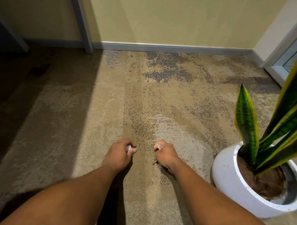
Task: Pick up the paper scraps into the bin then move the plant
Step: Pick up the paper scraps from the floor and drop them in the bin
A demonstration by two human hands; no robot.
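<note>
Both my arms reach forward over a mottled beige carpet point(163, 99). My left hand point(119, 154) is closed around a small white paper scrap point(128, 148) that peeks out between thumb and fingers. My right hand point(164, 154) is closed on a thin brownish scrap point(159, 147), with a bit of it sticking out below the fist. To the right stands the plant point(248, 120), a snake plant with green, yellow-edged leaves, in a round white pot point(228, 176) filled with dark soil. No bin is in view.
A yellow wall with a grey skirting board point(168, 47) closes the far side. A white table leg point(84, 21) stands at the back left, with dark shadow under it. A glass door frame point(282, 67) rises behind the plant at the right.
</note>
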